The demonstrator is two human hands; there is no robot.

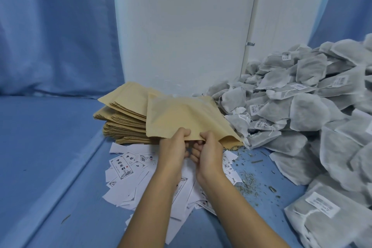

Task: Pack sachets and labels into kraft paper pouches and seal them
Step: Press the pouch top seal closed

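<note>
Nearest me, the printed labels (128, 167) lie scattered loose on the blue cloth (50, 157) under my forearms, with dried herb crumbs (247, 179) beside them. Above those, my left hand (174, 150) and right hand (209, 152) are both pinched on the near edge of one kraft pouch (181, 119), thumbs on top and fingers curled beneath, working its mouth apart. If I pull unevenly the paper could tear at the seam, or the mouth could stay stuck and nothing will go in; crumbs could also ride in with a label. Whether the mouth has parted I cannot tell, since my hands cover it, and the fingers underneath are mostly hidden. Behind the pouch sits the stack of empty pouches (122, 119), and to the right the heap of grey sachets (302, 106) runs past the frame edge.
</note>
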